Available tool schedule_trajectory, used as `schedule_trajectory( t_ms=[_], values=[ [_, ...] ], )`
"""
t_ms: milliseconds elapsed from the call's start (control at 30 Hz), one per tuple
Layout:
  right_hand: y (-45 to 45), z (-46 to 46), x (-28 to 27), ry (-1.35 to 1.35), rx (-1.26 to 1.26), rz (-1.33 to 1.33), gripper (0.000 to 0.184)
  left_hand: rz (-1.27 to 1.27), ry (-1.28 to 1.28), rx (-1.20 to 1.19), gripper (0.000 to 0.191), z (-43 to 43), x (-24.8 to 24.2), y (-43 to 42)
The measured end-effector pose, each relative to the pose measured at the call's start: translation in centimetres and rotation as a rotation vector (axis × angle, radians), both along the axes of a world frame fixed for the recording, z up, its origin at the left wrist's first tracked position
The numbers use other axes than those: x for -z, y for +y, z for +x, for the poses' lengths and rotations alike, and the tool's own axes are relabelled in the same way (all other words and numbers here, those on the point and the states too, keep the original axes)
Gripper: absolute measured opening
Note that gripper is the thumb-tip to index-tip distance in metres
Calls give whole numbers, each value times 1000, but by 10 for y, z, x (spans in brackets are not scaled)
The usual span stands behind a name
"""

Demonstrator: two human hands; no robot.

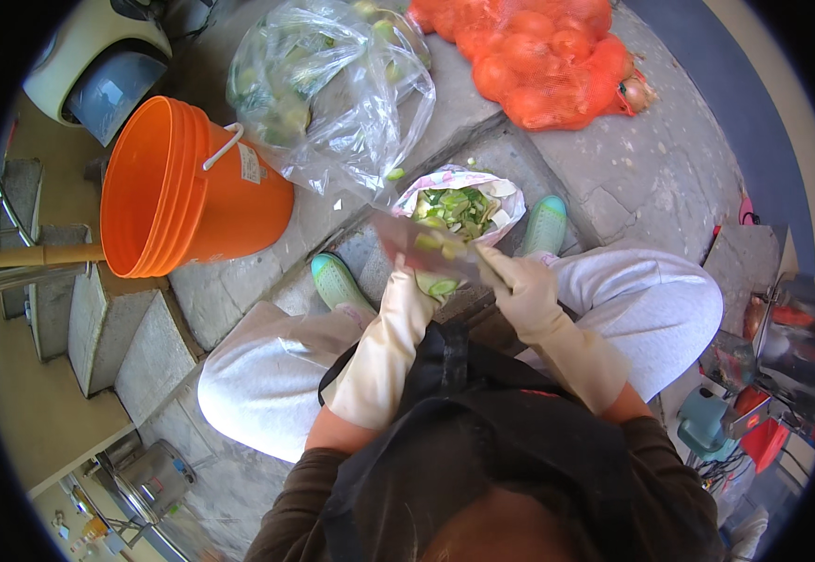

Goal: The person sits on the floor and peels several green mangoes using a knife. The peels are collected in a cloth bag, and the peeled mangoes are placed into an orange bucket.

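Both hands wear cream rubber gloves. My right hand (526,291) grips the handle of a cleaver (425,246), whose broad blade is blurred and reaches left over my left hand. My left hand (404,309) holds a pale green vegetable (437,283), its cut end facing me; the blade hides part of it. Just beyond the blade stands an open plastic bag (512,200) with a pink pattern, holding green and whitish vegetable trimmings (456,209). The bag sits on the stone floor between my two feet in green shoes.
An orange bucket (253,204) lies tilted at the left, its mouth facing left. Ahead is a clear plastic bag (351,91) of green vegetables. An orange mesh sack (548,63) of onions lies at the upper right. A stone edge (449,144) crosses the floor beyond my feet.
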State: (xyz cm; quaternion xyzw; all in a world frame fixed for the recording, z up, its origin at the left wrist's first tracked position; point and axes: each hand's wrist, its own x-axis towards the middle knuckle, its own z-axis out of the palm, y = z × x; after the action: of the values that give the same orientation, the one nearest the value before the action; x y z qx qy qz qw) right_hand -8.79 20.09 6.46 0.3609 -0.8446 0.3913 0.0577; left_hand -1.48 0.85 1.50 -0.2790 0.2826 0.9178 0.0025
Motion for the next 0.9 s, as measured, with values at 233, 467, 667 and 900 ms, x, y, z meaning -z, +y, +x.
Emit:
schedule_trajectory(
  t_ms=[233, 467, 667, 900],
  values=[
    [-4, 18, -16, 90, -125, 195, 49, 451, 158, -31, 49, 10, 6, -5],
    [3, 5, 12, 68, -21, 242, 53, -501, 126, 66, 38, -10, 29, 7],
    [10, 3, 35, -27, -27, 244, 52, 240, -189, -178, 45, 1, 4, 6],
    [11, -4, 46, -307, 123, 236, 43, 128, -76, 128, 62, 9, -35, -1]
  ],
)
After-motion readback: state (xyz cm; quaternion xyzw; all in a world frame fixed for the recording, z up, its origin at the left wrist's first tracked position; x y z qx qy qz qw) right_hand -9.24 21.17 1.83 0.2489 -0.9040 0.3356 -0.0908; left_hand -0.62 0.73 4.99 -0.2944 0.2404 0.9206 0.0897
